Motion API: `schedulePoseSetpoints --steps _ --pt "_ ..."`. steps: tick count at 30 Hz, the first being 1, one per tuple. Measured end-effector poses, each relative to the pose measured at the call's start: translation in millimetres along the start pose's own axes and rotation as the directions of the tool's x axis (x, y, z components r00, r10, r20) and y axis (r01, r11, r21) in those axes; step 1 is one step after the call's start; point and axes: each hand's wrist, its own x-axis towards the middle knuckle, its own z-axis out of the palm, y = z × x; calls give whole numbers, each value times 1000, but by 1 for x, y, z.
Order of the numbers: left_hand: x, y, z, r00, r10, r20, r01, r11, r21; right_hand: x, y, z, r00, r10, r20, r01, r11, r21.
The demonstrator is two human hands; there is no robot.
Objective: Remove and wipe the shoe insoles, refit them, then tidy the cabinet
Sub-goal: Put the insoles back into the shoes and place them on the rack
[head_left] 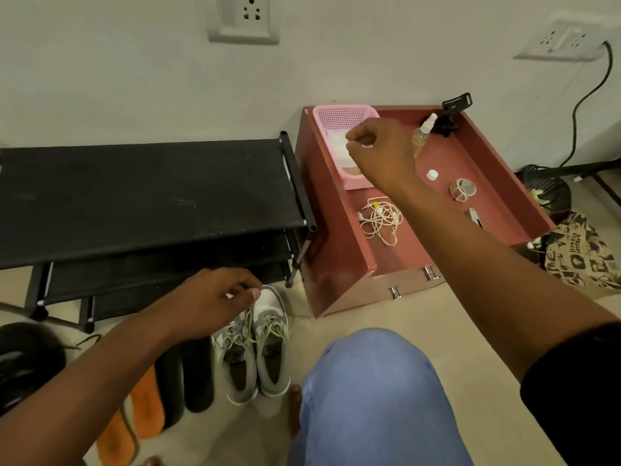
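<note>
Both insoles unremoved, my right hand (376, 149) pinched at wipes (337, 144); left hand (215, 297), loosely curled, hovered over shoes (255, 344), seemingly empty.

Right hand (376, 153) is hovering over the pink perforated plastic basket (339, 117) on the low reddish-brown cabinet (336, 264), fingers (353, 137) curled near the white cloth (337, 143) inside. Left hand (215, 297) is hanging above the pair of grey lace-up sneakers (255, 358) on the floor, before the black fabric shoe rack (144, 193). Tangled white earphones (381, 220) are lying on the cabinet top.
</note>
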Motion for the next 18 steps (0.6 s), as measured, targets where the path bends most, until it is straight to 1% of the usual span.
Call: schedulePoseSetpoints --steps 2,3,5,7,9,12,14,16,18 --pt "1 4 -1 1000 -14 -3 14 1000 20 -17 -43 -10 999 -41 -5 41 989 144" --pt "1 5 -1 1000 -28 -9 28 999 30 -29 -68 -15 997 -73 19 67 975 214" --pt "2 6 0 998 -63 -17 63 998 8 -60 -114 -24 980 -154 122 112 948 299" --pt "1 6 1 995 -98 -8 98 995 17 -91 -152 -25 937 -220 272 137 946 293" --pt "0 2 2 991 -130 7 130 990 54 -117 -175 -12 879 -232 417 154 965 211" --pt "-3 -14 4 979 -203 -12 203 970 134 -143 -184 36 825 -120 553 114 992 46" --pt "-5 -24 1 953 -296 -60 302 933 193 -155 -180 73 775 -5 632 60 996 -66" --pt "-11 -33 -7 909 -405 -99 417 879 229 -166 -171 107 729 117 674 -5 986 -167" --pt "-15 -44 -13 890 -443 -111 456 855 247 -177 -158 136 697 229 679 -85 967 -239"
